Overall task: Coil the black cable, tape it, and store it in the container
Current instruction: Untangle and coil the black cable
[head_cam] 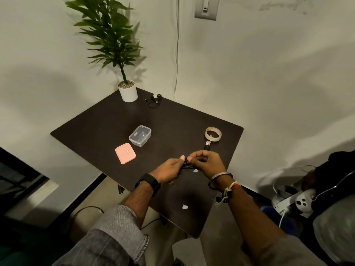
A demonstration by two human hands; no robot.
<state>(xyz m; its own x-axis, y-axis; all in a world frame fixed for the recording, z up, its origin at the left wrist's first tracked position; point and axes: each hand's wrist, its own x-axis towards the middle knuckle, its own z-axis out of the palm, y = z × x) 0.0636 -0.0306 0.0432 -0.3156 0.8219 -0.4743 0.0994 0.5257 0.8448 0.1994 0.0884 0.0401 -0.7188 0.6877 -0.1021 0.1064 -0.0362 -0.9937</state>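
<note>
Grey rolled sleeve [117, 233], black wristband [148, 182] left; silver bangle [221, 176], threads right.

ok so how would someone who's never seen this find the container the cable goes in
Start at the dark table with the potted plant at its far corner. Near the table's middle sits a small clear plastic container, open and empty. Beside it, on the nearer side, lies its pink lid, flat and opaque, while the container is see-through with raised walls.

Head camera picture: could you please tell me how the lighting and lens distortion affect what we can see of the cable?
Head view: dim, warm light; the black cable between left hand and right hand blends into the dark table; wide-angle bending curves the table's edges.
</note>
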